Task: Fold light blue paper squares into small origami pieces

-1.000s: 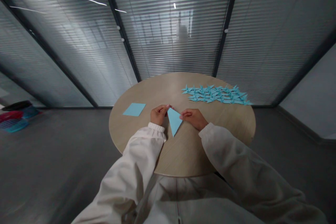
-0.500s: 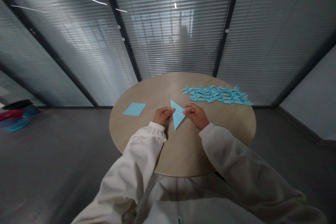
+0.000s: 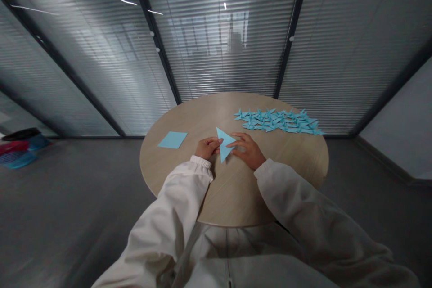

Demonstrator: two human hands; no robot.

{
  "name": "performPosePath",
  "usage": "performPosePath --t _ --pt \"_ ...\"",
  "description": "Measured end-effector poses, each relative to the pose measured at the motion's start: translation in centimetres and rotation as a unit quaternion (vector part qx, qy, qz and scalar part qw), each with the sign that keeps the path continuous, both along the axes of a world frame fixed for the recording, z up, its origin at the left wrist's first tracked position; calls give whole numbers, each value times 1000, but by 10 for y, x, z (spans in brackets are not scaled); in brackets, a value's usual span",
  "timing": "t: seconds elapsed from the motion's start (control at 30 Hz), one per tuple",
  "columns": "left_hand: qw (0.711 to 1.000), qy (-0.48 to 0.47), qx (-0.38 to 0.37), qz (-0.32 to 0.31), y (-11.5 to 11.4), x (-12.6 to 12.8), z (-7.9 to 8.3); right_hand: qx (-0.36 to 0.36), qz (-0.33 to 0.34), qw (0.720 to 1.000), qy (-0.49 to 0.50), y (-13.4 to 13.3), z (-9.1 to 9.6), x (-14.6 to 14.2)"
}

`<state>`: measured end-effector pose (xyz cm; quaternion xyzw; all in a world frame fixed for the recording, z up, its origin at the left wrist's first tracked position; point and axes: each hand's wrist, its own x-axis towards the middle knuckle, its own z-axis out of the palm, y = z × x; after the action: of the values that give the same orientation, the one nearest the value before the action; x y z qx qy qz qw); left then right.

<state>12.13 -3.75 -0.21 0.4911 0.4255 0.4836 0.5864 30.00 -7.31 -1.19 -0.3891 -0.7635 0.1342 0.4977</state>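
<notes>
A light blue paper folded into a triangle (image 3: 223, 142) lies on the round wooden table (image 3: 236, 189) between my hands. My left hand (image 3: 207, 147) pinches its left edge with curled fingers. My right hand (image 3: 245, 149) rests on the triangle's right side, fingers stretched out and pressing it flat to the table. Both arms wear white sleeves.
A flat blue paper square (image 3: 172, 140) lies on the table to the left. Several folded blue paper cranes (image 3: 278, 121) are spread at the back right. Glass walls with blinds stand behind the table. Coloured baskets (image 3: 18, 150) sit on the floor at far left.
The triangle was turned from pointing down toward me to pointing up and away. My right hand went from pinching its corner to pressing on it with fingers extended.
</notes>
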Motion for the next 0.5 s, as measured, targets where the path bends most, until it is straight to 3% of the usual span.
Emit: performPosePath --t 0.5 --pt "998 2 13 -63 -4 2 0 -68 -11 993 95 6 -1 1"
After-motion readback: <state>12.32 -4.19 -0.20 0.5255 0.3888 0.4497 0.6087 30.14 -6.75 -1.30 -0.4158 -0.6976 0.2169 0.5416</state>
